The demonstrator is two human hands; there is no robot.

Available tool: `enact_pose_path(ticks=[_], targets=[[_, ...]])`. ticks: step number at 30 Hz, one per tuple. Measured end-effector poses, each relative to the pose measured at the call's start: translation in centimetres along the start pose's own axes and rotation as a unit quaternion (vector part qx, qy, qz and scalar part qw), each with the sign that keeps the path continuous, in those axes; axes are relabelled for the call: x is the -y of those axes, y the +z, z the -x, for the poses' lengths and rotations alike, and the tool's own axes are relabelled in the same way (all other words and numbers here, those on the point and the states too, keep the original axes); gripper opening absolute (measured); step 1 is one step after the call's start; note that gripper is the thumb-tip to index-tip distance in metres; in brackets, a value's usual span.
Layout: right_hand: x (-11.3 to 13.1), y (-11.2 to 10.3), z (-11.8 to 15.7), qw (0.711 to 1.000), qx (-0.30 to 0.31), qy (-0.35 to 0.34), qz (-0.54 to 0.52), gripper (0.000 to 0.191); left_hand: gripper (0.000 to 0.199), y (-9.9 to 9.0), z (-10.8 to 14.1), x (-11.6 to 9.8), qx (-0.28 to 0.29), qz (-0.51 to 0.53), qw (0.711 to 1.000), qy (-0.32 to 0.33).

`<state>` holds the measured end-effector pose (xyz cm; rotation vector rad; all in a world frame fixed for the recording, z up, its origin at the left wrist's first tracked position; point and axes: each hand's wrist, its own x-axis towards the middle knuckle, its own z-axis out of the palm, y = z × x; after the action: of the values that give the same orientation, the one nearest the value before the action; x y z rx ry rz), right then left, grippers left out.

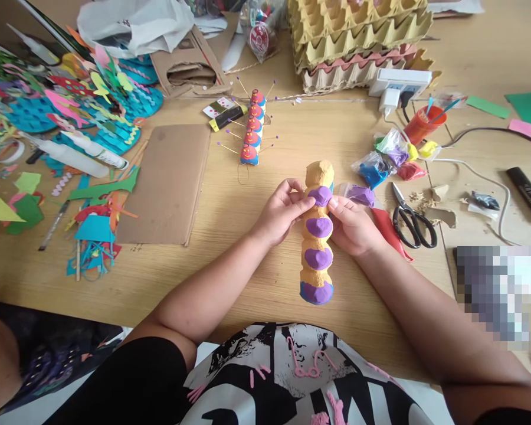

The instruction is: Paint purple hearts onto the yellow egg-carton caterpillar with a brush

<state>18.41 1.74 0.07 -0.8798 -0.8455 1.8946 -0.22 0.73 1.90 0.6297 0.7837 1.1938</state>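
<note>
**Both hands busy at a wooden bench (221, 203)**

Shows egg trays (358, 44) stacked at the upper right of the frame. Holds a yellow egg-carton strip (317, 243) lengthwise, just right of centre. Clamps left hand (278, 213) on its left edge, right hand (353, 224) on its right. Has scissors (409, 219) lying farther right. Touches the uppermost purple patch (320, 195) with both thumbs.

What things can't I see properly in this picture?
All in the head view:
- Underside of the bumpy yellow strip: turned away, and the left hand and right hand cover parts of its sides.
- Whatever is under the pixelated patch: blocked out.
- Back of the egg trays: cut off by the top edge.
</note>
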Motion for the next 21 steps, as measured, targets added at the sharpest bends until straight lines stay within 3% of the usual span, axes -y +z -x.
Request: enact_pose_path(ticks=[10,21], targets=[[0.4,0.8,0.3,1.0,-0.013,-0.006,-0.007,0.052,0.079,-0.7,-0.7,0.8,0.038,-0.049,0.996,0.068],[0.6,1.5,0.4,0.998,-0.051,-0.028,-0.006,0.058,0.079,-0.8,-0.6,1.3,0.022,-0.123,0.984,0.124]])
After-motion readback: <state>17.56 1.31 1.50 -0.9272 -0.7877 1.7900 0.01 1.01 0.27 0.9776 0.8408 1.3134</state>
